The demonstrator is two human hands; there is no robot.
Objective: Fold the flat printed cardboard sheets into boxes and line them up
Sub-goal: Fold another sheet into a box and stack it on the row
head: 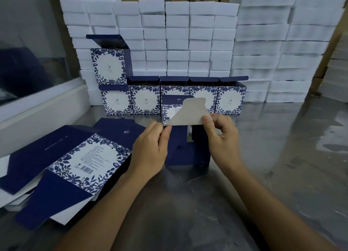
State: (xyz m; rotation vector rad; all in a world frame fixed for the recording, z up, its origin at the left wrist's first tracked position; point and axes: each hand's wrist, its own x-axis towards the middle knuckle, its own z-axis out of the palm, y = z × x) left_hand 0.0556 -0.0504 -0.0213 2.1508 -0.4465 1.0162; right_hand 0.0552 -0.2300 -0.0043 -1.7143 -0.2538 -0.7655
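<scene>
Left hand (150, 149): thumb and fingers pinching the lower left corner of a grey flap (190, 112). Right hand (222, 135): pinching the same flap's right edge, other fingers curled. Half-formed box (185, 149): navy, between both hands, on the steel table (282, 156). Flat printed sheets (79, 156): loose pile just left of the left hand. Finished boxes (146, 100): a row of five behind the hands, lids up, a sixth stacked at the left end. White foam blocks (188, 39): stacked behind the row
</scene>
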